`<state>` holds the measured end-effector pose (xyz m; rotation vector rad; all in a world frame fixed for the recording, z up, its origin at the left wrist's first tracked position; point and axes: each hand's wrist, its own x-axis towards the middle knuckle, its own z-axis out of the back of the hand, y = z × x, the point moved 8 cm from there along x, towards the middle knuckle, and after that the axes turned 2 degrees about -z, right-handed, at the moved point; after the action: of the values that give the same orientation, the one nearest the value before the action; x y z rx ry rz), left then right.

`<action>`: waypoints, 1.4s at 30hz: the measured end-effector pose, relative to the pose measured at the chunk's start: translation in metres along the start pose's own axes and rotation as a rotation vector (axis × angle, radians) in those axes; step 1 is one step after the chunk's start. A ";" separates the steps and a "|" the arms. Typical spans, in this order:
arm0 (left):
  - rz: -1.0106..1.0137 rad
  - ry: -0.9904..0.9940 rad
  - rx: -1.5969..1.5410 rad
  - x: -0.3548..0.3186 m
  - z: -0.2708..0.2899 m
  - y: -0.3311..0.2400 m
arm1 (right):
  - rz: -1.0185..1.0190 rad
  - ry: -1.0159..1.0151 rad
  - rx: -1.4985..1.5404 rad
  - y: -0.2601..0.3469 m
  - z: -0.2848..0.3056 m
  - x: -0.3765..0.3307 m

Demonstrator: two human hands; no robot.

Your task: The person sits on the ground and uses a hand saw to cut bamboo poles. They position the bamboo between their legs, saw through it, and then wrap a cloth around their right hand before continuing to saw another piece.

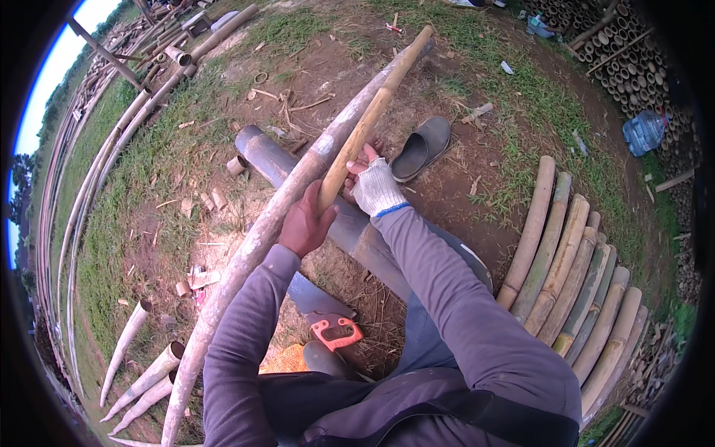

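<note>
**Two hands on a bamboo stick in a yard of cut poles**

A worker's bare left hand [307, 222] closes around the near end of a stick [376, 110], just below centre toward seven o'clock, back of the hand up and forearm rising from seven. The right hand [375, 186], in a pale fingerless glove with a blue cuff, reaches in from between four and five, the forearm nearly straight. Its fingertips touch the stick's right side; how tightly it grips cannot be told.

The stick runs from centre toward one o'clock, beside and partly over a long pole [257, 249] that slants from seven to nearly one. Below them a thick grey log [365, 244] crosses from ten to five. A saw [320, 302] with an orange handle lies between six and seven, and a dark shoe [423, 149] sits between one and two.

The ground is bare soil [477, 175] and patchy grass [182, 145], scattered with chips. Cut lengths [562, 257] line up side by side between three and four; tapered pieces [153, 375] lie at eight. Stacked bamboo [629, 56] shows its round ends at two, with a blue jug [644, 132] just past it. Long rails [112, 149] stretch between nine and ten.
</note>
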<state>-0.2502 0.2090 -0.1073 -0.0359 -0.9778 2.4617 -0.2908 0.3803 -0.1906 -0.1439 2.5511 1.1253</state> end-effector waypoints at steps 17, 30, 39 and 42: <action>0.042 -0.084 0.159 0.048 -0.006 0.024 | -0.027 -0.031 -0.042 0.000 0.000 0.047; 0.386 -0.063 0.597 0.064 0.029 0.086 | 0.048 0.691 -1.496 -0.122 -0.026 -0.142; 0.447 0.262 0.722 0.094 0.019 0.102 | 0.435 1.418 -2.041 -0.249 0.009 -0.285; 0.365 0.360 0.771 0.107 0.018 0.080 | 0.514 1.505 -2.064 -0.261 0.000 -0.299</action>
<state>-0.3823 0.1956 -0.1294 -0.4103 0.1734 2.8536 0.0485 0.1887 -0.2662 -1.0381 0.2197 4.2217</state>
